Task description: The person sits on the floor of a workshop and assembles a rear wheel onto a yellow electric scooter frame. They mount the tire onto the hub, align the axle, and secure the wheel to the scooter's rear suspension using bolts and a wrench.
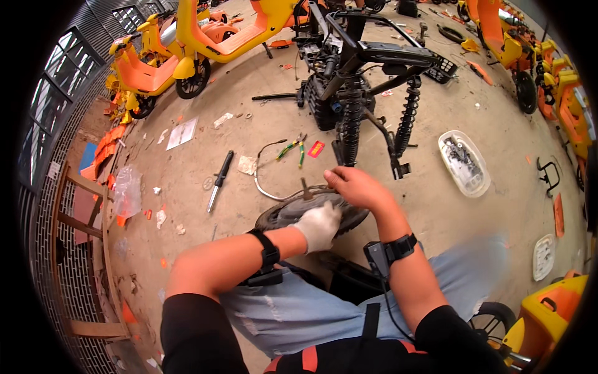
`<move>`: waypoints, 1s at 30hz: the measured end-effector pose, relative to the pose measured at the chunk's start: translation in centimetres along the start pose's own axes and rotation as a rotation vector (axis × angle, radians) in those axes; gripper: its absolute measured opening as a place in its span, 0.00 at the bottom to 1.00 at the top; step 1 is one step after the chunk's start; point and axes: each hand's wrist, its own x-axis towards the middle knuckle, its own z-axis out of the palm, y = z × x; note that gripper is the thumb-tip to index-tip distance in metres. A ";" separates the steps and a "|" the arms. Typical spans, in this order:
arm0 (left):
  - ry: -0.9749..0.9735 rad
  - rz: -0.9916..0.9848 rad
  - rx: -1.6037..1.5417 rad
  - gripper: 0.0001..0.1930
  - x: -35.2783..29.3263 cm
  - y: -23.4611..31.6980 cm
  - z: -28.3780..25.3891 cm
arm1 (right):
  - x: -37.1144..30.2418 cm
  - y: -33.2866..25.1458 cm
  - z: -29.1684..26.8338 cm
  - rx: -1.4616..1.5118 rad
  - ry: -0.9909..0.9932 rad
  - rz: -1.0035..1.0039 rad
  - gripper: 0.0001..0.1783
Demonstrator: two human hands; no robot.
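Note:
A black wheel with its tyre (274,216) lies tilted in front of my knees. My left hand (321,229), in a whitish glove, is closed against the wheel's hub side with its fingers curled; what they grip is hidden. Bare, my right hand (356,188) bends over the wheel's far side, its fingers curled down toward the left hand and partly hidden. Between the hands and the far rim a short axle-like stub (305,187) sticks up. A grey cable (257,181) runs from the wheel and loops across the floor.
Beyond the wheel stands a black scooter frame (349,68) with two spring shocks. Green-handled pliers (301,154), a red card (316,149) and a black-and-silver damper (220,181) lie on the floor. A white tub (464,163) holds small parts. Yellow-orange scooters (233,34) stand around.

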 end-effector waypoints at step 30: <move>0.389 -0.249 0.109 0.34 -3.6 -13.3 -5.1 | 6.1 1.8 6.4 -0.058 -0.019 -0.143 0.37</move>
